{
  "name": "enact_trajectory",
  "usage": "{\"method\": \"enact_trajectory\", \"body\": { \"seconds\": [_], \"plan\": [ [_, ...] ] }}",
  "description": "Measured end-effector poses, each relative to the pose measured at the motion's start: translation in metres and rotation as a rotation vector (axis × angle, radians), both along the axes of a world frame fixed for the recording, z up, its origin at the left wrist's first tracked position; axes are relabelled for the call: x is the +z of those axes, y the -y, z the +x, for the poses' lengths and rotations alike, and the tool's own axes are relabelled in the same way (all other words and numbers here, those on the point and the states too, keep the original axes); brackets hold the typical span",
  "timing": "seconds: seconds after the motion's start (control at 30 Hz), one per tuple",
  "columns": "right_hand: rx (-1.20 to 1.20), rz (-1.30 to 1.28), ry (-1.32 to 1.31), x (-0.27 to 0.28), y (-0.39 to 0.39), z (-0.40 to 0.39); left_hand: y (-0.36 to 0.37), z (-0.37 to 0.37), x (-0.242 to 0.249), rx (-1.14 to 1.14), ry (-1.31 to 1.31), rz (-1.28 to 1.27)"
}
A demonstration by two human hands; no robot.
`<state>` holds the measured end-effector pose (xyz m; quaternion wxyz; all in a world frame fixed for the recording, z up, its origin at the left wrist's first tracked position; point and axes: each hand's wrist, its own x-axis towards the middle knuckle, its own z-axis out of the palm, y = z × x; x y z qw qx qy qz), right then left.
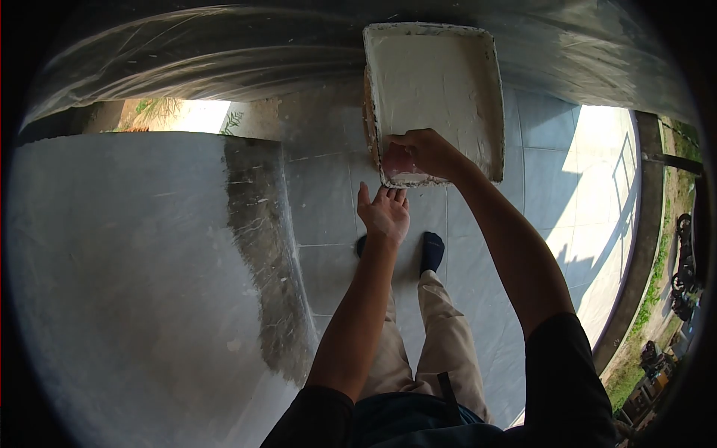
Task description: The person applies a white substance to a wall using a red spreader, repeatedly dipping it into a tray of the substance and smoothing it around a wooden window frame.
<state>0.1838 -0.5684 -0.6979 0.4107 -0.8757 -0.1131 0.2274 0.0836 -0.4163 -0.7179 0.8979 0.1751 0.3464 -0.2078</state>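
Note:
My right hand point(429, 151) is closed around a flat reddish scraper point(398, 162) at the near left corner of a tray. White paste shows along the scraper's lower edge. The tray point(500, 112) is rectangular, with a paste-smeared rim, and a layer of off-white paste point(437, 89) covers its inside. Just below the tray's near edge is my left hand point(386, 215), palm up with the thumb apart. Its fingertips reach right to the rim, and a whitish film dusts the palm.
On the left, a wall point(134, 261) is coated pale grey, with a dark bare strip point(258, 261) along its edge. Grey tiles point(328, 201) cover the floor around my dark-socked feet point(432, 252). Clear plastic sheeting point(224, 60) hangs across the top. Sunlight falls on the right side.

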Motion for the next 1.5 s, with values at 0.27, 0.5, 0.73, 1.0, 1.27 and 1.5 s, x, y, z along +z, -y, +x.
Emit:
{"method": "enact_trajectory", "body": {
  "seconds": [0.27,0.5,0.73,1.0,1.27,1.5],
  "plan": [
    [-0.006,-0.035,0.004,-0.015,0.006,0.004,0.001,0.002,0.002,-0.018,-0.025,0.057],
    [-0.108,-0.047,-0.137,0.001,0.014,0.004,-0.001,0.002,0.005,-0.052,-0.02,0.104],
    [-0.343,0.13,-0.198,-0.001,0.032,-0.006,-0.008,0.002,-0.002,-0.045,-0.08,0.296],
    [-0.634,0.642,-0.237,0.016,0.031,-0.015,-0.014,0.008,0.007,-0.164,0.155,1.131],
    [-0.605,1.036,-0.372,0.091,0.015,-0.008,-0.016,0.024,0.073,-0.2,0.604,1.703],
    [-0.694,1.249,-0.49,0.153,-0.015,-0.017,-0.019,0.023,0.145,-0.084,0.752,1.979]
  ]
}}
